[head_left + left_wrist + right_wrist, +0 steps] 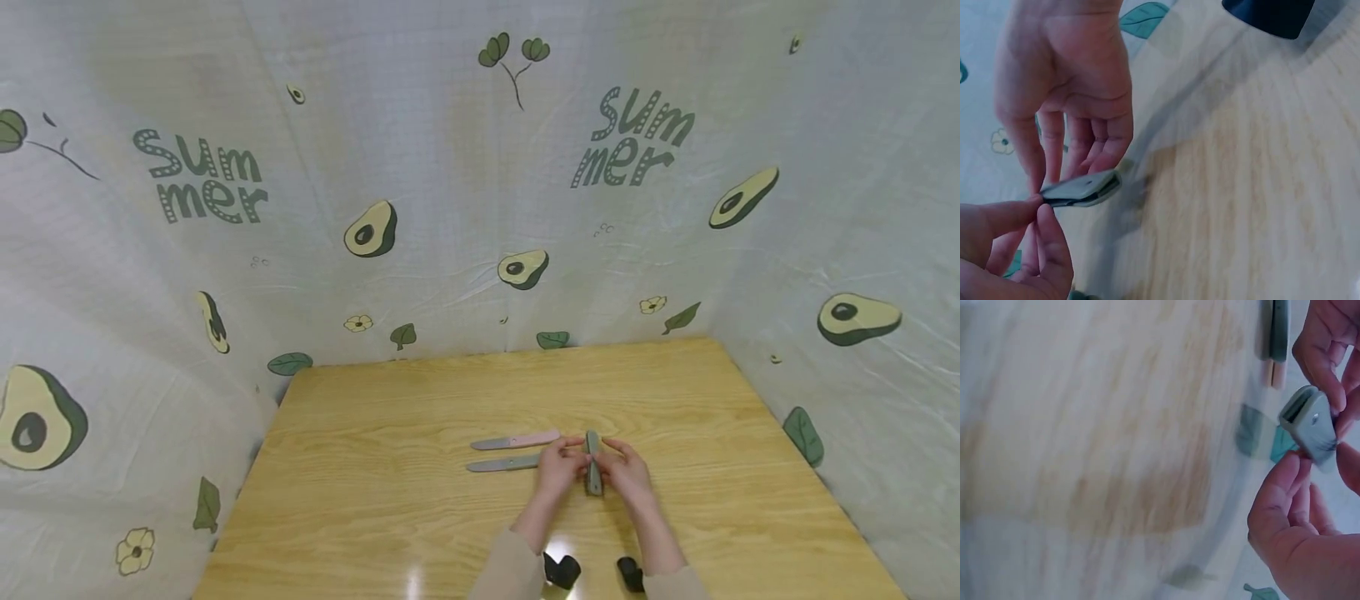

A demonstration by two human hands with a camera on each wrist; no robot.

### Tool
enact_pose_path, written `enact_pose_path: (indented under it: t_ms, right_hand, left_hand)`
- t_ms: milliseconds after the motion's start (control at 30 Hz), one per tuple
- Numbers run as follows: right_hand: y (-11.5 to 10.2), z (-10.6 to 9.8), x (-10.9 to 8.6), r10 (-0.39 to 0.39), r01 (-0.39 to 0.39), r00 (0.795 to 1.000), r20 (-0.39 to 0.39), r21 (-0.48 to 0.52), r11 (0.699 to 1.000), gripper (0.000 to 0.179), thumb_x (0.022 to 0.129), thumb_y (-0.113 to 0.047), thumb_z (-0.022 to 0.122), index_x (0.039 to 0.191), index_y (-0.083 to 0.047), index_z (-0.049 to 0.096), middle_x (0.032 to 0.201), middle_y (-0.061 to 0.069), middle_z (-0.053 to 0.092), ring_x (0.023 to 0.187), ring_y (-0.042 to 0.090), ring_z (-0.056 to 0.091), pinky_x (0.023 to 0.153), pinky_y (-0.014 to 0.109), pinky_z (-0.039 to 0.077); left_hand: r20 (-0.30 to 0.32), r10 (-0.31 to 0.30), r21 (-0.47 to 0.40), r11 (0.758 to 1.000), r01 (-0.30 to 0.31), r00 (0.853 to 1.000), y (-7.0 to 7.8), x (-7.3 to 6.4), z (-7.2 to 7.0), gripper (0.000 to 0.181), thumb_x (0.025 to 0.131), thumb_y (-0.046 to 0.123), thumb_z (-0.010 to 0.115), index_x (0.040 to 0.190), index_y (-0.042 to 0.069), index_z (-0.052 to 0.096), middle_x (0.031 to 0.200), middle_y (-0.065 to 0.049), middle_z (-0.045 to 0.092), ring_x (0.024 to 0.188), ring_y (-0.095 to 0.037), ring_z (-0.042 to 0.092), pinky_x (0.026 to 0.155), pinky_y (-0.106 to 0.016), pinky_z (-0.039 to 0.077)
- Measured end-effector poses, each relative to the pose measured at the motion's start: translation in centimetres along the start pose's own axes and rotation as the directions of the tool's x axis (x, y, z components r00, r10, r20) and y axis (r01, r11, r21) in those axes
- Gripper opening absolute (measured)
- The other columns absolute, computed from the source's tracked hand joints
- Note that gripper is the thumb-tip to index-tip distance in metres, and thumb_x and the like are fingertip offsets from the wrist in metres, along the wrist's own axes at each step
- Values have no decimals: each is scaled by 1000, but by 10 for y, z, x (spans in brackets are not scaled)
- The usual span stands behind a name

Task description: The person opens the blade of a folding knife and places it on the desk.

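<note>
A folded green folding knife point(593, 475) is held upright between my two hands above the table. My left hand point(558, 468) pinches it between thumb and fingertips, seen closely in the left wrist view. From the other side, my right hand point(626, 477) grips it with thumb and fingers. A slot and a pivot pin show on the folding knife point(1316, 428) in the right wrist view. Left of my hands lie two unfolded knives, one with a pink handle point(536, 438) and one with a green handle point(519, 462). My left hand partly covers the green handle's end.
The wooden table point(375, 517) meets a curtain point(442, 167) with printed avocados at the back and both sides. Black wrist devices sit by both forearms, one beside the left sleeve point(506, 571).
</note>
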State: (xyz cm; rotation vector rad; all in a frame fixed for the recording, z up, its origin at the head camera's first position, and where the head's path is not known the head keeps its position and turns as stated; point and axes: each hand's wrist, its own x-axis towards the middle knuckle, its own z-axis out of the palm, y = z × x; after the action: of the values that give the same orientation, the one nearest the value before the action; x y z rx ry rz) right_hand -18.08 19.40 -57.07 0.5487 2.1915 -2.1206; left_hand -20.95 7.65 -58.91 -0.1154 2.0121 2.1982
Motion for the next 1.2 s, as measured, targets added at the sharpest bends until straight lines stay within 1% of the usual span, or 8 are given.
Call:
enact_pose_path:
  t_ms: [167,300,400,567,633,733,867,1200]
  right_hand:
    - [-6,8,-4,-37,39,997,62,-29,999,51,95,-10,62,140,6,44,103,16,66,82,13,63,69,23,54]
    - [-12,15,-7,-47,48,985,169,0,999,53,94,-8,63,142,3,43,99,13,63,80,18,63,68,29,55]
    - [-17,19,-10,-81,85,960,270,-4,996,57,94,-7,63,145,2,39,100,13,62,81,19,63,68,30,55]
    - [-22,27,-15,-130,143,893,431,2,990,60,96,-12,61,148,3,34,97,11,63,83,19,62,71,33,57]
    - [-22,31,-17,-137,148,874,467,13,989,60,96,-13,61,147,4,34,95,10,63,83,19,63,72,35,58]
    - [-22,38,-19,-136,141,862,488,26,990,60,96,-11,61,146,6,34,93,9,63,82,18,64,73,37,59]
    - [-19,48,-20,-131,137,865,485,23,990,59,95,-11,62,145,7,35,90,8,62,79,17,63,72,38,60]
    - [-17,60,-24,-110,130,866,488,-8,991,52,97,-15,61,142,5,43,93,9,63,78,21,65,69,38,60]
  left_hand:
    - [65,28,15,999,-29,998,7,-1,-21,29,80,-9,68,110,-6,69,74,-9,68,61,-12,63,63,-29,61]
    - [133,52,20,998,-56,990,15,-6,-44,31,83,-6,69,114,-7,68,77,-9,69,67,-16,66,70,-40,62]
    - [196,51,-5,999,-51,979,19,-10,-60,33,85,-5,67,119,-6,65,80,-8,69,71,-18,67,76,-46,61]
    - [265,58,-31,998,-52,962,22,-20,-84,37,89,-2,65,126,-7,60,81,-3,66,76,-18,67,81,-49,59]
    - [269,58,-32,998,-51,961,23,-24,-92,39,89,-1,65,127,-7,59,81,-1,65,75,-16,66,81,-47,60]
    - [267,63,-31,998,-57,962,21,-27,-101,41,89,-1,65,128,-9,57,81,1,63,73,-11,64,80,-43,61]
    - [269,73,-45,997,-64,960,19,-31,-110,44,88,-2,64,130,-12,54,82,1,62,74,-10,63,82,-47,60]
    - [186,6,-107,994,14,983,7,-37,-120,41,87,-1,68,126,-10,58,91,-5,68,79,-13,66,81,-40,61]
